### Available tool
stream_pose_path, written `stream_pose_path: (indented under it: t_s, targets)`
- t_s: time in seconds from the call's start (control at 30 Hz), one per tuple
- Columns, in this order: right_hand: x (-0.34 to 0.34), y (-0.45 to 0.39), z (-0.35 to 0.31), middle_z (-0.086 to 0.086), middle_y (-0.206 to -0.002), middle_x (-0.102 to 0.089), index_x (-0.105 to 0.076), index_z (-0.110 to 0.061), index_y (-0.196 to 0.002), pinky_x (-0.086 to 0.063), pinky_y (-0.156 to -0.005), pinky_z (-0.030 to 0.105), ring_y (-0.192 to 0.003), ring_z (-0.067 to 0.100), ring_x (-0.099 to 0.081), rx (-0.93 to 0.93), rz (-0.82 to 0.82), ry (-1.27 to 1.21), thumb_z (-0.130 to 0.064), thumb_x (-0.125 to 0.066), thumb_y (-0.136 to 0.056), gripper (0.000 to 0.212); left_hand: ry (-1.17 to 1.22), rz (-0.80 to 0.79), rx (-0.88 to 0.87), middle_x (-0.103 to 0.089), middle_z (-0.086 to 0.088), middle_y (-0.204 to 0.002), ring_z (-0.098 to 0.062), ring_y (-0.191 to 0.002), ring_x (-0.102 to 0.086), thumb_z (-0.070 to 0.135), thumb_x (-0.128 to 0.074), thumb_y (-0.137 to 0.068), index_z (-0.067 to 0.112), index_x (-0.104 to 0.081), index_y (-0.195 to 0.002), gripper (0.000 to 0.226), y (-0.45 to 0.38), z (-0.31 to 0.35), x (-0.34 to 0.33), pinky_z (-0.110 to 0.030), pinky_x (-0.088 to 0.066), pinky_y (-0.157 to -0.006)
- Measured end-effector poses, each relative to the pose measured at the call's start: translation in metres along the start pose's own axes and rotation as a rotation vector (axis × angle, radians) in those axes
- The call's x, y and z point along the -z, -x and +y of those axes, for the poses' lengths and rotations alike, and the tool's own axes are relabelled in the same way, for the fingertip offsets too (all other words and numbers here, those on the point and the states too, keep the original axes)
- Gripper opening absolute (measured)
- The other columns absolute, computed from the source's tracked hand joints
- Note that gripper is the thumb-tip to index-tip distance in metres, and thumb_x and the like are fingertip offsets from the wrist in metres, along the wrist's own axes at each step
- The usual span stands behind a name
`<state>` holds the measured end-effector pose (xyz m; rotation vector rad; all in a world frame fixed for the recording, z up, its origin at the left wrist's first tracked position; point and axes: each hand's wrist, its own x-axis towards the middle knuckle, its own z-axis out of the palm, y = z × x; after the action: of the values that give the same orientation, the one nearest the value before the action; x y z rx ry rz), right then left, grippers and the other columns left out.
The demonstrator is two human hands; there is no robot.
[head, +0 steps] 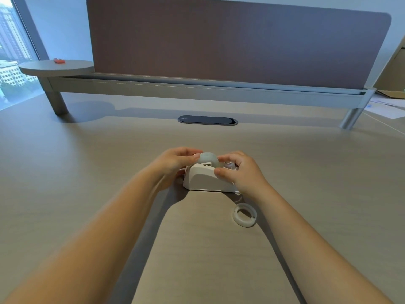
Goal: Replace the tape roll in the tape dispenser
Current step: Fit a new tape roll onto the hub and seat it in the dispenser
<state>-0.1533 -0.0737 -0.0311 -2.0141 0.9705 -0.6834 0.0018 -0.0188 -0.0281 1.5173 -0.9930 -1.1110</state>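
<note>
A white tape dispenser [202, 179] stands on the desk in the middle of the view. A pale translucent tape roll [208, 158] sits at its top opening, pinched on its left side by my left hand [175, 161] and on its right side by my right hand [238, 170]. My right thumb also rests on the dispenser's side. How deep the roll sits in the dispenser is hidden by my fingers. An empty white tape core ring [244, 215] lies flat on the desk in front of the dispenser, to the right.
The wooden desk [87, 172] has a dark oval cable grommet [207, 120] behind the dispenser. A raised shelf rail [197, 91] and a tall partition panel [230, 40] close off the back. Papers [385, 106] lie at the far right.
</note>
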Motion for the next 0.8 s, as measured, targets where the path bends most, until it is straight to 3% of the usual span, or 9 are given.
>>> stream_pose_path:
  t_s: [0.2,0.37,0.47,0.6,0.7,0.8]
  targets:
    - [0.000,0.000,-0.002,0.008,-0.120,-0.053,-0.059,-0.010,-0.112,-0.035,-0.083,0.027,-0.099,0.016,-0.044,-0.017,-0.001,-0.024,-0.017,-0.061,-0.079,0.033,0.014,-0.002,-0.005,-0.060,-0.003,-0.093,-0.022,-0.087,-0.054,0.021,-0.049,-0.086,0.016,-0.056,-0.107,0.022,0.000,-0.003,0.000,-0.031,-0.044,-0.074]
    - [-0.001,-0.001,-0.007,0.002,-0.103,-0.053,-0.063,-0.009,-0.105,-0.035,-0.077,0.026,-0.090,0.015,-0.045,-0.034,0.058,-0.033,-0.019,-0.059,-0.080,0.027,0.029,-0.010,-0.052,-0.058,-0.005,-0.103,-0.017,-0.086,-0.056,0.010,-0.047,-0.087,0.009,-0.050,-0.121,0.034,0.005,-0.004,0.001,-0.028,-0.045,-0.077]
    - [-0.002,-0.001,-0.012,0.001,-0.099,-0.055,-0.063,-0.010,-0.104,-0.039,-0.072,0.027,-0.091,0.016,-0.049,-0.042,0.040,-0.045,-0.025,-0.059,-0.081,0.028,-0.033,0.053,-0.097,-0.059,0.001,-0.098,-0.013,-0.087,-0.056,0.006,-0.049,-0.085,0.011,-0.050,-0.121,0.036,0.006,-0.004,0.000,-0.027,-0.046,-0.080]
    - [-0.007,-0.002,-0.016,0.003,-0.101,-0.065,-0.067,-0.020,-0.096,-0.045,-0.092,0.047,-0.103,0.025,-0.055,-0.057,0.068,-0.005,-0.038,-0.053,-0.082,0.026,-0.057,0.152,-0.146,-0.059,-0.010,-0.110,-0.021,-0.100,-0.054,0.005,-0.048,-0.085,0.011,-0.055,-0.117,0.033,0.008,-0.003,-0.005,-0.035,-0.044,-0.094]
    - [-0.010,-0.004,-0.020,-0.003,-0.089,-0.064,-0.064,-0.036,-0.072,-0.044,-0.092,0.055,-0.103,0.029,-0.054,-0.059,0.121,0.009,-0.040,-0.054,-0.080,0.013,-0.064,0.144,-0.197,-0.059,-0.004,-0.106,-0.015,-0.097,-0.054,0.016,-0.050,-0.085,0.013,-0.055,-0.116,0.031,0.013,-0.004,-0.008,-0.027,-0.044,-0.087]
    - [-0.008,-0.005,-0.024,-0.001,-0.085,-0.064,-0.071,-0.019,-0.085,-0.048,-0.089,0.045,-0.095,0.025,-0.059,-0.053,0.156,-0.041,-0.028,-0.060,-0.079,0.016,-0.075,0.133,-0.221,-0.057,-0.004,-0.107,-0.016,-0.100,-0.051,0.016,-0.056,-0.082,0.012,-0.053,-0.119,0.037,0.017,-0.006,-0.011,-0.020,-0.045,-0.077]
